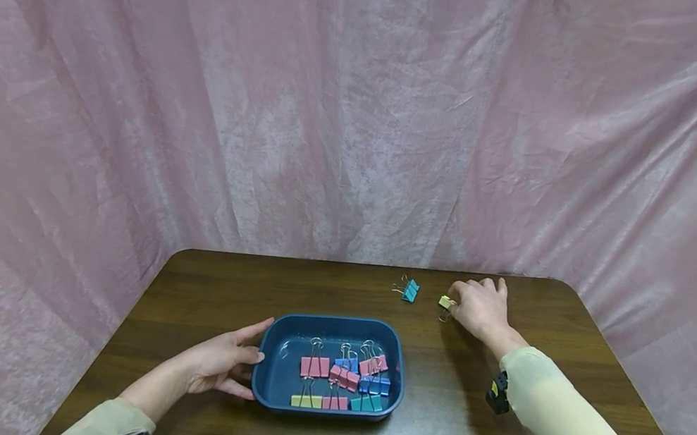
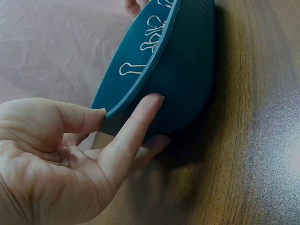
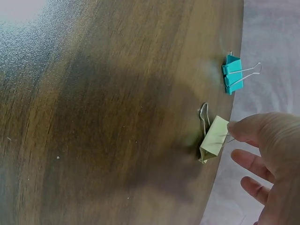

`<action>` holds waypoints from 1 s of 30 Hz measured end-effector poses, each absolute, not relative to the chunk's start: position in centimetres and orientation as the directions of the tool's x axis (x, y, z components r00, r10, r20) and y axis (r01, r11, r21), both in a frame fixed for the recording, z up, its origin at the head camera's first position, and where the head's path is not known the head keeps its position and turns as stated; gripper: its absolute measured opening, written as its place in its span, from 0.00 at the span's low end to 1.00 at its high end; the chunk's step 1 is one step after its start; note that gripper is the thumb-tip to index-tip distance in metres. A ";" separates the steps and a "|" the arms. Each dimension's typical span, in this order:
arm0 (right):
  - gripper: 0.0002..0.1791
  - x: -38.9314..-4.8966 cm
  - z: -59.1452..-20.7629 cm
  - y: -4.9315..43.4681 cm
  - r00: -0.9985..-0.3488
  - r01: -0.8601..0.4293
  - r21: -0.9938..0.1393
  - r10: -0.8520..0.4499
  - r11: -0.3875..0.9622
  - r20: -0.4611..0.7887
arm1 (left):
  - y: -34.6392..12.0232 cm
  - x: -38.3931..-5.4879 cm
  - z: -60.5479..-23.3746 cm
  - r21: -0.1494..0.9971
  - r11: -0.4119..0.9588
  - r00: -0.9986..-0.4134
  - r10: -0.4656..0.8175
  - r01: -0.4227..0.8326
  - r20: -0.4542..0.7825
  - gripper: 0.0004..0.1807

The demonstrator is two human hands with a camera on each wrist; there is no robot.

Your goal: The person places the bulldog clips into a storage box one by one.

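My left hand holds the left end of a dark blue tray, thumb at the rim and fingers against the outer wall. Inside the tray lie several binder clips, among them a pink binder clip, a yellow one and a teal one. Far to the right, my right hand pinches a pale yellow binder clip at its edge with the thumb; the opposing fingertip is hidden. Left of that hand a teal binder clip lies on the table, untouched.
The brown wooden table has rounded far corners, and its far edge runs just behind the loose clips. Pink velvety curtains hang behind and along both sides.
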State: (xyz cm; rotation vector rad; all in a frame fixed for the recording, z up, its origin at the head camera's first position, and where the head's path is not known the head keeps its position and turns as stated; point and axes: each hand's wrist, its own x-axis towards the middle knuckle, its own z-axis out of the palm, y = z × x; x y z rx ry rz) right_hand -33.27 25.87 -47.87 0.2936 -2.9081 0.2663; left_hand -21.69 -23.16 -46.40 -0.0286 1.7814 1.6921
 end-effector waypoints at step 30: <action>0.04 -33.2 -47.9 25.4 -0.935 -0.232 -0.202 -0.161 0.951 0.315 | -23.3 -21.8 -46.5 0.881 0.149 -0.774 0.427 -0.449 -0.467 0.41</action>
